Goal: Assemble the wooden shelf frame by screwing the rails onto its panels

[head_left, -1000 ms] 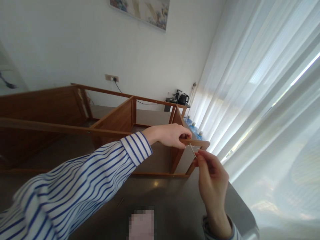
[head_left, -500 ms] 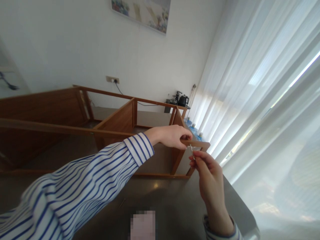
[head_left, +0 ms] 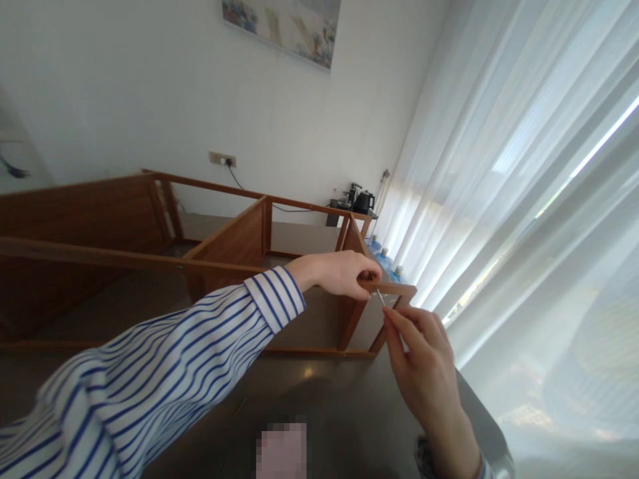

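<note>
A brown wooden shelf frame point(head_left: 224, 268) lies on its side across the dark table. My left hand point(head_left: 342, 274) is closed over the long front rail near its right end, the fingertips curled round the far side. Just right of it, my right hand point(head_left: 424, 362) pinches a slim metal rod point(head_left: 381, 298) between thumb and fingers. The rod's upper tip meets the underside of that rail, close to my left fingers. Exactly what the tip touches is too small to tell.
Another thin metal piece point(head_left: 239, 408) lies on the grey table point(head_left: 319, 392). Behind stand a black kettle point(head_left: 365, 201) and several blue-tinted water bottles point(head_left: 384, 255). White curtains point(head_left: 499, 166) hang on the right. A blurred pinkish patch point(head_left: 282, 452) is at the bottom.
My right hand has turned about the rod, its grip changed and its back now more towards me. The left hand keeps its place on the rail. The view has shifted slightly.
</note>
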